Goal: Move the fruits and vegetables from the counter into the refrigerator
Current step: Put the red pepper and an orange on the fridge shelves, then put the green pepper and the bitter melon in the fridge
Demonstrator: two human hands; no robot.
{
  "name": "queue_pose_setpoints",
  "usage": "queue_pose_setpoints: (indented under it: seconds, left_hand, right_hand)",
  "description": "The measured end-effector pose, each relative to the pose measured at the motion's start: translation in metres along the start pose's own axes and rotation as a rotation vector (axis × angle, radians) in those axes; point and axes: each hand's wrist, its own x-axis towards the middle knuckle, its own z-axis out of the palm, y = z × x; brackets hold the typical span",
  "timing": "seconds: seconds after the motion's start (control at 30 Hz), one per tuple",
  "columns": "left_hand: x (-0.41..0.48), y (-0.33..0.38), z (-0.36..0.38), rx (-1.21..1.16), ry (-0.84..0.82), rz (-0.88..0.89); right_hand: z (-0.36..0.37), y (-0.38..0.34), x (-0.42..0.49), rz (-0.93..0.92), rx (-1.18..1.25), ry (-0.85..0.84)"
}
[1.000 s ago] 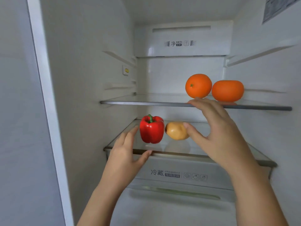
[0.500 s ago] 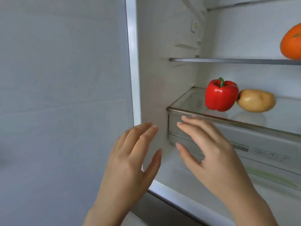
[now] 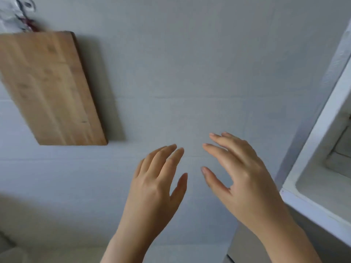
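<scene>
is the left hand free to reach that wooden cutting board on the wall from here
Probably yes. The left hand is open and empty, and only bare wall lies between it and the cutting board, which hangs up to its left.

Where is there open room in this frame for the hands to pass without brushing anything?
The broad bare wall between the wooden cutting board on the left and the refrigerator's edge on the right is open. Left hand and right hand, both empty and spread, are in front of it. It tightens only beside the refrigerator frame.

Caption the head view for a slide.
Both empty hands, left and right, spread before a grey wall beside a wooden cutting board.
</scene>
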Motion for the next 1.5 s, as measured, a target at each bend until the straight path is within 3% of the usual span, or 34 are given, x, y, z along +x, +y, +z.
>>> queue_pose_setpoints:
  seconds: [0.3,0.73,1.13,1.5]
  left_hand:
    - [-0.112,-0.104,-0.140,0.434,0.100,-0.446]
    - [-0.275,-0.169,-0.308,0.926,0.282,-0.975]
    - [-0.336,-0.258,-0.446,1.340,0.383,-1.238]
    - [-0.444,-0.272,-0.553,1.445,0.503,-1.432]
  right_hand:
    - [0.122,-0.173,0.026,-0.258,0.391,-0.173]
    - [0.238,-0.443,0.002,-0.691,0.984,-0.450]
    - [0.310,-0.673,0.026,-0.950,1.302,-0.602]
    - [0.314,-0.850,-0.032,-1.138,1.422,-0.685]
